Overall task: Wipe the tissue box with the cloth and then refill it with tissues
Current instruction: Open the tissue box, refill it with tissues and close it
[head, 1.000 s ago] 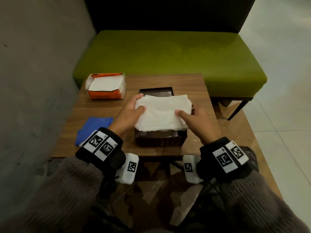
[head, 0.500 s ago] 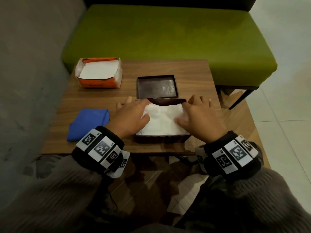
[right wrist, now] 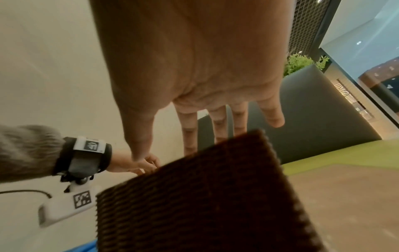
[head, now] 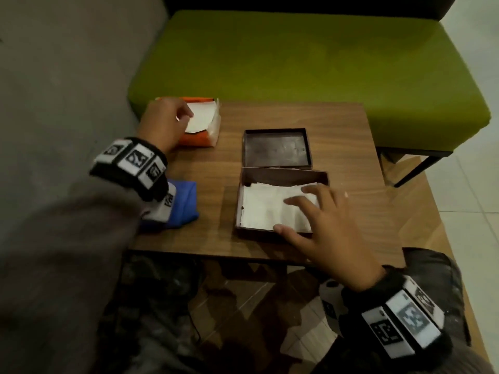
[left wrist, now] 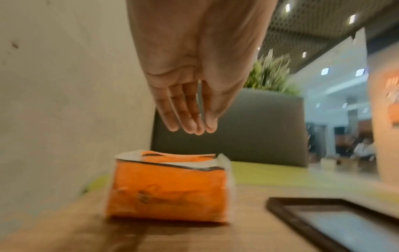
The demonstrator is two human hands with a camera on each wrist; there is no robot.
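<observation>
A dark brown tissue box stands open near the table's front edge, with a stack of white tissues inside. My right hand lies flat on the tissues with its fingers spread, thumb at the front rim; the right wrist view shows it over the box's woven wall. My left hand has reached to the orange tissue pack at the back left. In the left wrist view its straight fingers hover just above the pack, holding nothing. The blue cloth lies folded at the left.
The box's lid lies upturned right behind the box, seen also in the left wrist view as a dark lid. The small wooden table stands against a green bench. A grey wall runs along the left.
Both hands first pressed the tissue stack down into the box. Since then my left hand has left the box and reached to the orange pack; my right hand stays on the tissues.
</observation>
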